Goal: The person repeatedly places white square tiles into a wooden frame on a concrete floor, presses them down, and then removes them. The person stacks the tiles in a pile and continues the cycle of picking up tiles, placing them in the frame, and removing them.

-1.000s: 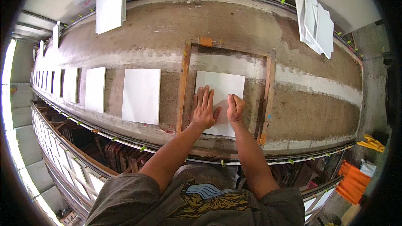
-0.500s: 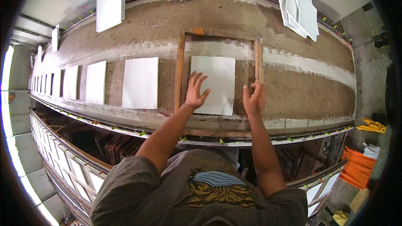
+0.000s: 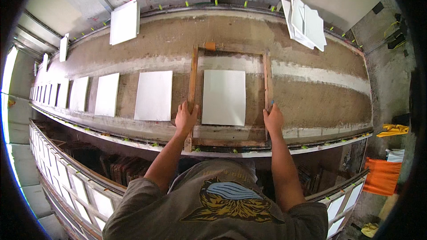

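Hands, two: left hand (image 3: 186, 119) and right hand (image 3: 273, 118) are each grasping one side of a wooden frame (image 3: 193, 75). Wooden frame, one: is lying on the long table (image 3: 329, 106), surrounding one white sheet (image 3: 223, 98). Row of sheets (image 3: 153, 95), one: is stretching left, the farthest too small for counting. Fanned pile (image 3: 307, 22), one: is resting far right. Shirt (image 3: 178, 195), one: is showing faint, unreadable lettering.

The brown table (image 3: 320, 102) bears white sheets (image 3: 153, 95) and a wooden frame (image 3: 194, 73).
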Tool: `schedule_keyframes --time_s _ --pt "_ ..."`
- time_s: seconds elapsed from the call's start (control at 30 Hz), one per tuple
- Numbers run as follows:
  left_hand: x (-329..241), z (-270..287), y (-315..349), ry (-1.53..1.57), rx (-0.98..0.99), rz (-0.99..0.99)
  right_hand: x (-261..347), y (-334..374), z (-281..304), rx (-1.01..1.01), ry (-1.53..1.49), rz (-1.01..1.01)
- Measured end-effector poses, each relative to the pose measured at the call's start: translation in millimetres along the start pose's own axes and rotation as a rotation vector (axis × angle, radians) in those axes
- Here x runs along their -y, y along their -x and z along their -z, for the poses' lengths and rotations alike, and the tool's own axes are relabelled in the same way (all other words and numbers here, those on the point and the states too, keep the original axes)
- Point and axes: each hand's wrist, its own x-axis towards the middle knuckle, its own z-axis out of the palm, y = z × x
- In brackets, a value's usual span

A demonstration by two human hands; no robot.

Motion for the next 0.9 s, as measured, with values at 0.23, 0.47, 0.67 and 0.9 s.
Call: schedule_keyframes --time_s 0.23,0.47,0.67,0.9 --pt "-2 0 -2 0.021 -0.02 -0.037 -18 -11 -25 -0.123 0.035 0.097" --pt "-4 18 -5 0.064 -0.159 -0.145 -7 -4 -10 -0.256 0.008 0.201" --pt "-32 33 -14 0.108 -0.182 -0.182 -4 -7 30 -0.26 -0.076 0.163" --pt "-99 2 -7 0.152 -0.235 -0.203 -52 -30 92 -0.278 -0.067 0.118"
